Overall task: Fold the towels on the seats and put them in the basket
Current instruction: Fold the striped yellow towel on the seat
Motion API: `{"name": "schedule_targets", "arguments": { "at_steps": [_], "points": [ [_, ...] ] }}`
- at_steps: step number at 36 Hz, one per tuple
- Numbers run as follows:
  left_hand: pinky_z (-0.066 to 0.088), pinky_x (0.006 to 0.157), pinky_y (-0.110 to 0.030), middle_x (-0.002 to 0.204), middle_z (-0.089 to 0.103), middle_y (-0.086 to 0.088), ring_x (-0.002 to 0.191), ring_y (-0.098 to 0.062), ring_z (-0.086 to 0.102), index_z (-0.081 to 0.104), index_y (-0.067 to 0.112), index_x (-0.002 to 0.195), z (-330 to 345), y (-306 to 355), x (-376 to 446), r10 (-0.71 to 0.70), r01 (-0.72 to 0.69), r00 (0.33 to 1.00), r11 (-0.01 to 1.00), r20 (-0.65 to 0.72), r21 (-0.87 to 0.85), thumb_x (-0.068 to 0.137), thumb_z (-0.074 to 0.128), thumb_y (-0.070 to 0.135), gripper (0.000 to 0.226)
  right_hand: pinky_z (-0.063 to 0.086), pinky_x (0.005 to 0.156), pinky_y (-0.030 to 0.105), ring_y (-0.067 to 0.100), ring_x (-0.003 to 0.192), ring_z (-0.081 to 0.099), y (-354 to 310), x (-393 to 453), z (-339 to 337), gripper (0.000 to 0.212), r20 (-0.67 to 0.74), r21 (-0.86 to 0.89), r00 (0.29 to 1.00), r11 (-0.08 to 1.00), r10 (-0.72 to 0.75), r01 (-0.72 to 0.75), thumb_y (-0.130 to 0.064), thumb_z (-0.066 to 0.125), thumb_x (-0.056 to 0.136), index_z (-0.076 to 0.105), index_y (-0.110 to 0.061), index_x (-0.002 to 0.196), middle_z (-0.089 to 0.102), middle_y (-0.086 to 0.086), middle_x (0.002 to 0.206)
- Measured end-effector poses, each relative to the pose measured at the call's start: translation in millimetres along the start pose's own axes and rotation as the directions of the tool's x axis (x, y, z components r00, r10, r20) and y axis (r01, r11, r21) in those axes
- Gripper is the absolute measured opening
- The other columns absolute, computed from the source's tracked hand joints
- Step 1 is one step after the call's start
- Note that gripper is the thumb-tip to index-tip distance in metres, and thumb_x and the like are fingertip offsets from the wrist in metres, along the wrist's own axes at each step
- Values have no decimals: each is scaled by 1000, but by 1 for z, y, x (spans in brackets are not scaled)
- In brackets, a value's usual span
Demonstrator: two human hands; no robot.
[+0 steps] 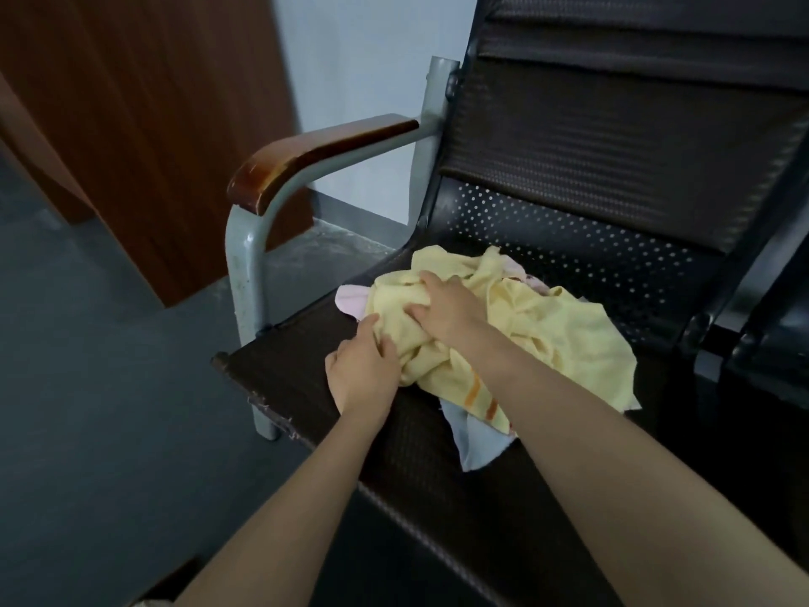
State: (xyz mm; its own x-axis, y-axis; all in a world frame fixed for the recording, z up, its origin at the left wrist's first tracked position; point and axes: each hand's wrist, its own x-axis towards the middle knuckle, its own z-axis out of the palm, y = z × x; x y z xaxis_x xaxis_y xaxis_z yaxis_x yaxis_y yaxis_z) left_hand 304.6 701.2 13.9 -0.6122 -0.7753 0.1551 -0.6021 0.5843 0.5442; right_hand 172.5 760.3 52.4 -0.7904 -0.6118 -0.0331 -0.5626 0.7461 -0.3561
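- A wooden armrest (315, 153), reddish-brown and glossy, worn pale at its front corner, runs along the left side of the chair.
- A grey metal frame (245, 273) carries the armrest, bending down to a leg that stands on the floor; its paint is scuffed.
- A dark wooden door (144, 116) stands at the upper left, behind the armrest.
- A pale wall (363, 59) shows between the door and the chair back.
- A dark grey floor (87, 365) fills the left side.
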Motion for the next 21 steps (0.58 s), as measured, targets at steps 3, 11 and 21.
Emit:
{"name": "schedule_targets", "arguments": {
  "at_steps": [3,11,21],
  "points": [
    [34,93,-34,100,68,-2,96,-24,60,47,25,135,-5,3,-3,-4,1,1000,997,-30,-82,97,41,27,38,42,88,33,26,117,52,2,-4,2,54,-61,24,997,998,-49,51,-43,48,96,34,-29,147,50,9,132],
    [43,83,-34,115,65,0,103,-23,59,51,26,134,-14,8,-9,-51,34,998,934,-39,-356,98,42,43,41,39,97,26,14,118,54,16,-53,-55,40,-300,305,947,930,-109,204,-36,58,93,58,-25,131,62,-4,128],
    [48,98,-43,118,63,-7,111,-23,59,55,24,124,-52,48,-62,-88,37,996,615,-22,-788,103,36,27,28,48,96,34,8,103,61,37,-144,-187,37,-480,644,865,728,144,236,-38,62,89,66,-20,121,67,-9,111]
  ]
}}
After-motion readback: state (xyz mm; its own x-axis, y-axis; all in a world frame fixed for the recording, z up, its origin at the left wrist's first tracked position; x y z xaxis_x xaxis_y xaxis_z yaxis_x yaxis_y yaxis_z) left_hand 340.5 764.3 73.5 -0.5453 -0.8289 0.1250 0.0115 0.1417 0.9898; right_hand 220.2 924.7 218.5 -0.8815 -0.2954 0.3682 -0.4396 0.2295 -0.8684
